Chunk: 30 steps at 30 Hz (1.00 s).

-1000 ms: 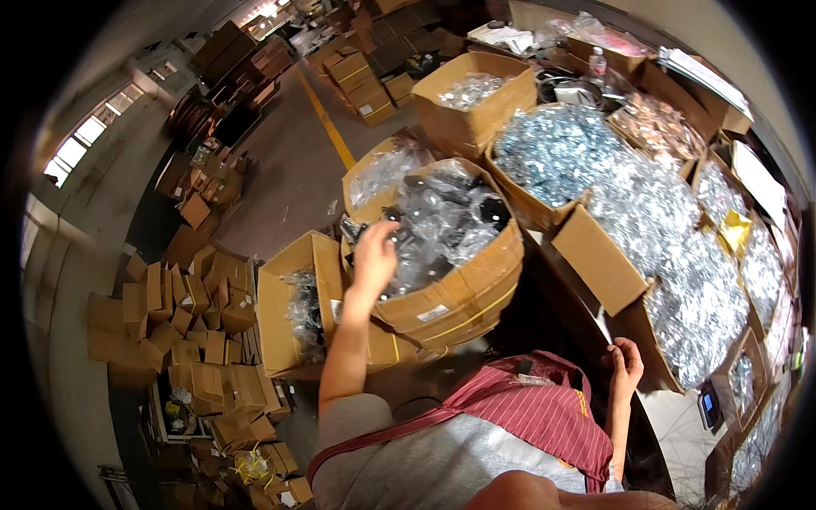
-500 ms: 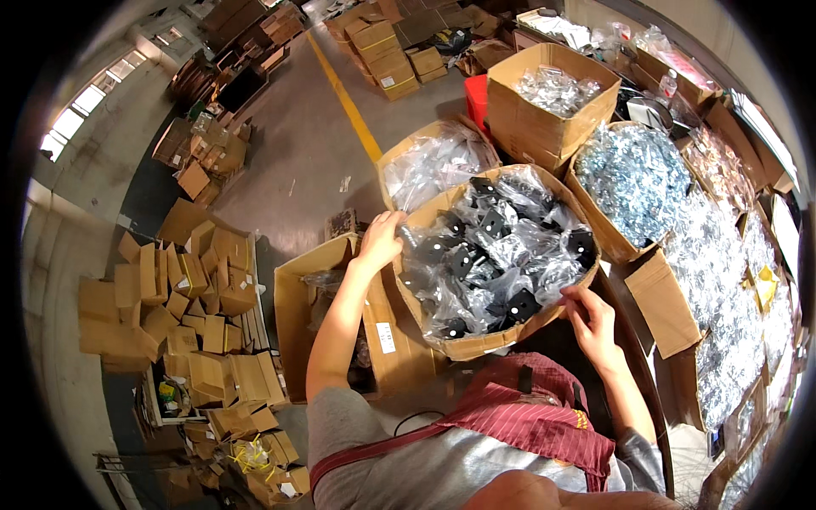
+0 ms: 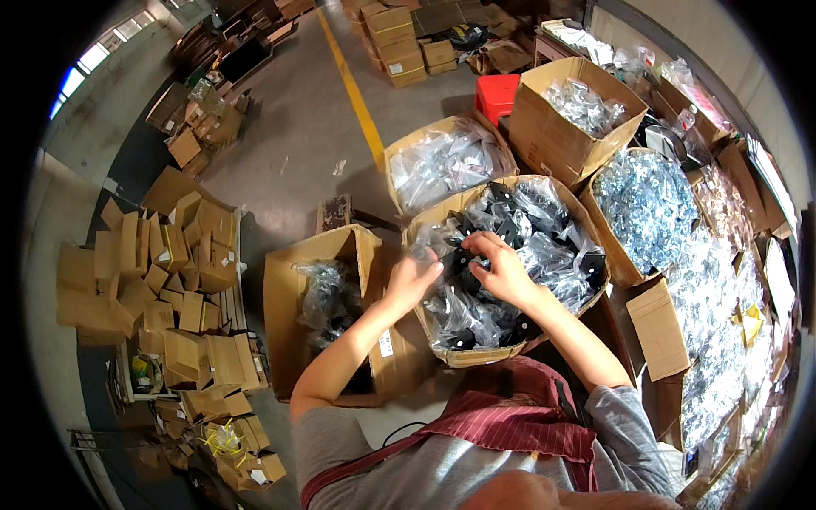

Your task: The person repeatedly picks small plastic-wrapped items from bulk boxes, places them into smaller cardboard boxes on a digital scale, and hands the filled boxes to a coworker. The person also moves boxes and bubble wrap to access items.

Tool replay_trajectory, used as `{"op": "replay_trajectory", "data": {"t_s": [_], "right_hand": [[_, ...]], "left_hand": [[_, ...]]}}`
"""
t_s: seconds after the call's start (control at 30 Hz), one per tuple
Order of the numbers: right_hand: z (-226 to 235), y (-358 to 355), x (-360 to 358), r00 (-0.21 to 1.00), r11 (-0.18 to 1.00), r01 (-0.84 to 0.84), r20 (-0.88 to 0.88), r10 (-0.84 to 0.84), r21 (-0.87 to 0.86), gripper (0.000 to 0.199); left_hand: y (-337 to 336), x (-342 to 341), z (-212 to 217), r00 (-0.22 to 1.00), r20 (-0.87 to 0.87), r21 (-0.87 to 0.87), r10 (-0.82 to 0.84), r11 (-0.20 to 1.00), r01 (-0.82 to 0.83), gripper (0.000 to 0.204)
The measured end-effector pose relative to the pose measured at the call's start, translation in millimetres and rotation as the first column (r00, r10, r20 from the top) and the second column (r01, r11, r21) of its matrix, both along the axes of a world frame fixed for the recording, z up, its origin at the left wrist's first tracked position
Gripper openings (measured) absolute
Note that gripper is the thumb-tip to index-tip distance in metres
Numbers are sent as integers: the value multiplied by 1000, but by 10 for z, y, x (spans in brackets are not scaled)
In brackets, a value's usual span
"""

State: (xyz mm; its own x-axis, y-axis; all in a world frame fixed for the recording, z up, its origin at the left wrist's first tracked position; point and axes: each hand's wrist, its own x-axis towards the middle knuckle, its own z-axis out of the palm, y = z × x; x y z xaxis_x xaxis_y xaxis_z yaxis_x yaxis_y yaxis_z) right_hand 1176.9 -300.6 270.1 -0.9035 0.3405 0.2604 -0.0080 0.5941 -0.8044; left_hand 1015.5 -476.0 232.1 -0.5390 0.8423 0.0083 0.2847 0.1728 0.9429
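A cardboard box (image 3: 473, 359) in front of me is filled with clear plastic bags (image 3: 544, 252) that hold black parts (image 3: 592, 263). Over its left side, my left hand (image 3: 414, 279) is closed on one clear plastic bag (image 3: 432, 240), with a dark part showing through. My right hand (image 3: 503, 270) reaches in from the right, bent fingers at the same bag's right side beside a black piece. Its fingertips partly hide what they pinch.
Left of this box stands an open carton (image 3: 280, 314) with bagged items inside. Behind are a box of clear bags (image 3: 446, 161), a red stool (image 3: 497, 95) and a tall carton (image 3: 544, 127). Shiny bagged parts (image 3: 646, 191) crowd the right; flattened cartons (image 3: 183, 255) pile up far left.
Both hands have left the box's rims and come together above its left part, where they now hold a clear bag. The whole view has shifted slightly.
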Motion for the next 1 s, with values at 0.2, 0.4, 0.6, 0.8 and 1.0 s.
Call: {"op": "replay_trajectory", "data": {"t_s": [0.2, 0.4, 0.6, 0.8, 1.0], "right_hand": [[90, 145, -246, 886, 836, -449, 279, 370, 316, 73], [-43, 223, 19, 926, 872, -373, 176, 333, 317, 55], [-267, 439, 139, 952, 968, -240, 214, 219, 77, 48], [-397, 301, 264, 965, 970, -230, 115, 237, -75, 50], [-619, 338, 118, 953, 577, -272, -135, 270, -770, 26]], "left_hand": [[-34, 231, 115, 993, -38, -25, 113, 993, -114, 13], [-3, 142, 31, 988, 147, 36, 51, 998, -57, 15], [288, 163, 241, 993, 97, 89, -74, 994, 65, 44], [519, -32, -24, 946, -244, -112, -212, 976, 189, 74], [513, -153, -12, 900, 218, 17, -377, 923, 383, 72]]}}
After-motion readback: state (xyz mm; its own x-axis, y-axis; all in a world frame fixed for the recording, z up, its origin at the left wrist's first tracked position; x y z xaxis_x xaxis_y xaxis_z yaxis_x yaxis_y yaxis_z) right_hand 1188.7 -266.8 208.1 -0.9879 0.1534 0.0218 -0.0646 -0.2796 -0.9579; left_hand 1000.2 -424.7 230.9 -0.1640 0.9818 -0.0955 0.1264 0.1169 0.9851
